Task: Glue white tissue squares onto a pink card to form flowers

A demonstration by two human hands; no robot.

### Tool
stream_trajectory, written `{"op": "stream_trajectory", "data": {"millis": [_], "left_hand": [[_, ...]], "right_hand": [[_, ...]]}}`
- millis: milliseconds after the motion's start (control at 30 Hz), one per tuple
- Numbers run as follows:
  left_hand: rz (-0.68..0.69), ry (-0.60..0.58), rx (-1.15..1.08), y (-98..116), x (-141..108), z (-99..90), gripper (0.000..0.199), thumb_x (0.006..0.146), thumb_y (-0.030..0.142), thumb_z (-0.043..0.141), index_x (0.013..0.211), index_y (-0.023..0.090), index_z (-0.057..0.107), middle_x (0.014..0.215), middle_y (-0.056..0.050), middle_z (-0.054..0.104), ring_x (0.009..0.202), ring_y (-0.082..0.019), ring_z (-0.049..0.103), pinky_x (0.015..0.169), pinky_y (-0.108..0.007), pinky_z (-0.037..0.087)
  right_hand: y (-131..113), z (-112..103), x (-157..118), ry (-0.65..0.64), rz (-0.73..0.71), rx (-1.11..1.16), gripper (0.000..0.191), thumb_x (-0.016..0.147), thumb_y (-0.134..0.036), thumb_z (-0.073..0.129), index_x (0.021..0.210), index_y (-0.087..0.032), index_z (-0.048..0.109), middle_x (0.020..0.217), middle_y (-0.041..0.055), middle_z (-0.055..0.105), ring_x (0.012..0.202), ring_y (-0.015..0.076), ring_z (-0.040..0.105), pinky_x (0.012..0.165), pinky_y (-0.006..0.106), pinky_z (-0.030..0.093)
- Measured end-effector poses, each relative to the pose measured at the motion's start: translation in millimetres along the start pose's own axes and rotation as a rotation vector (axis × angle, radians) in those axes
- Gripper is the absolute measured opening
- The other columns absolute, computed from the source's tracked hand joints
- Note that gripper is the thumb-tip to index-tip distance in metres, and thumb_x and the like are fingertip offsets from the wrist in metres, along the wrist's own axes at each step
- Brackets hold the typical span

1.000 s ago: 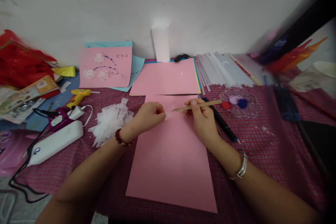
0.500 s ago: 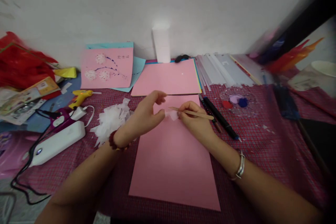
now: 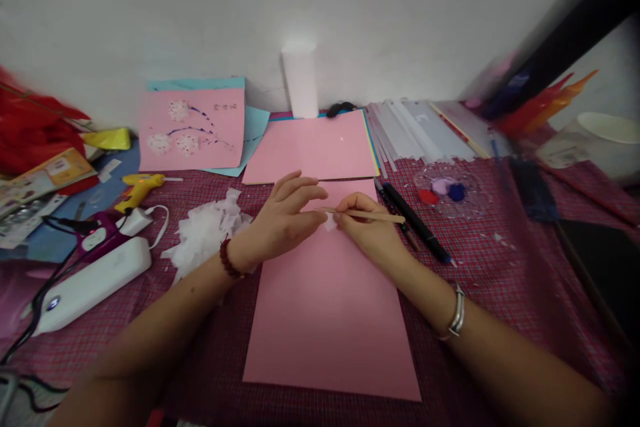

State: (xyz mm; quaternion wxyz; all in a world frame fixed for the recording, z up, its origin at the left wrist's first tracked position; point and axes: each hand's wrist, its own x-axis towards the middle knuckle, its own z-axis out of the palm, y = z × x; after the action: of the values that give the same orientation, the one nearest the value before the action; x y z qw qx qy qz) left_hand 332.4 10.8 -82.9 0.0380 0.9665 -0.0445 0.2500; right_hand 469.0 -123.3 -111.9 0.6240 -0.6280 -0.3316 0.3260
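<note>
My right hand (image 3: 367, 227) is closed on a thin wooden stick (image 3: 375, 215), whose tip points left. A small white tissue piece (image 3: 330, 223) shows by the stick's tip, between my hands. My left hand (image 3: 290, 217) is beside the tip, thumb and fingers apart, with nothing visibly held. Both hands are over a large pink sheet (image 3: 333, 320). A pile of white tissue pieces (image 3: 205, 233) lies left of the sheet, next to my left wrist.
At the back left stands a pink flower picture (image 3: 193, 127). Behind the sheet lies a pink paper stack (image 3: 310, 147). Black pens (image 3: 417, 223) and a paint palette (image 3: 450, 191) are at the right. A yellow glue gun (image 3: 137, 190) and white power bank (image 3: 95, 287) lie left.
My left hand has moved closer to the stick's tip, and its fingers are more spread. My right hand still grips the stick. The whole view has shifted slightly.
</note>
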Motion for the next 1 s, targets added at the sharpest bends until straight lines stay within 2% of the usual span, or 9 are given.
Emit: {"op": "stream_trajectory", "data": {"millis": [100,233,367,500,633,800,1000], "left_hand": [[-0.043,-0.037,-0.055,-0.2,-0.5,0.1,0.01,0.083,0.021,0.058,0.087,0.026,0.065,0.115,-0.002,0.058,0.121,-0.019,0.043,0.114,-0.046,0.024],[-0.027,-0.085,-0.025,-2.3,-0.4,-1.2,0.012,0.085,0.02,0.055,0.084,0.025,0.065,0.115,-0.002,0.058,0.121,-0.019,0.043,0.114,-0.045,0.023],[-0.036,-0.1,0.031,-9.5,1.4,-2.0,0.014,0.086,0.02,0.054,0.08,0.023,0.066,0.11,-0.003,0.059,0.117,-0.02,0.045,0.112,-0.046,0.024],[-0.094,-0.052,0.079,-9.9,3.3,1.7,0.013,0.083,0.017,0.056,0.078,0.021,0.067,0.101,-0.003,0.059,0.105,-0.019,0.049,0.106,-0.044,0.031],[-0.054,-0.157,0.069,-2.5,5.2,4.1,0.013,0.084,0.019,0.056,0.077,0.021,0.067,0.101,-0.002,0.06,0.104,-0.017,0.049,0.108,-0.043,0.029],[-0.034,-0.264,0.105,-0.7,6.2,0.8,0.018,0.087,0.02,0.051,0.078,0.021,0.067,0.103,-0.003,0.059,0.107,-0.017,0.049,0.112,-0.046,0.022],[-0.027,-0.288,0.12,-0.9,6.1,-0.7,0.023,0.089,0.021,0.048,0.075,0.02,0.066,0.102,-0.003,0.059,0.106,-0.016,0.049,0.113,-0.047,0.021]], "right_hand": [[-0.3,1.6,-0.4,0.001,0.012,-0.02,0.007,0.069,-0.021,0.06,0.067,-0.02,0.054,0.063,-0.0032,0.054,0.055,0.0103,0.046,0.049,0.023,0.033],[-2.4,1.7,-2.0,0.034,0.011,-0.023,0.004,0.071,-0.019,0.059,0.071,-0.02,0.055,0.066,-0.0024,0.056,0.057,0.0106,0.049,0.051,0.024,0.036],[-2.4,-2.9,-3.1,0.102,-0.107,0.052,0.004,0.08,-0.021,0.055,0.082,-0.019,0.058,0.075,0.0008,0.063,0.07,0.0133,0.059,0.065,0.027,0.046],[-0.3,-8.5,-3.7,0.111,-0.18,0.168,0.015,0.087,-0.028,0.051,0.08,-0.018,0.059,0.067,-0.0001,0.061,0.064,0.0128,0.058,0.064,0.028,0.047],[0.7,-12.8,-5.4,0.122,-0.214,0.198,0.02,0.09,-0.028,0.047,0.077,-0.018,0.06,0.064,-0.001,0.059,0.061,0.0119,0.055,0.063,0.028,0.045],[1.2,-12.9,-6.5,0.039,-0.128,0.147,0.023,0.089,-0.023,0.047,0.069,-0.019,0.057,0.058,-0.0026,0.055,0.057,0.0108,0.051,0.058,0.026,0.04],[1.8,-9.5,-5.1,-0.036,-0.105,0.049,0.023,0.087,-0.025,0.047,0.067,-0.019,0.056,0.058,-0.0021,0.055,0.057,0.0117,0.051,0.057,0.026,0.039]]}}
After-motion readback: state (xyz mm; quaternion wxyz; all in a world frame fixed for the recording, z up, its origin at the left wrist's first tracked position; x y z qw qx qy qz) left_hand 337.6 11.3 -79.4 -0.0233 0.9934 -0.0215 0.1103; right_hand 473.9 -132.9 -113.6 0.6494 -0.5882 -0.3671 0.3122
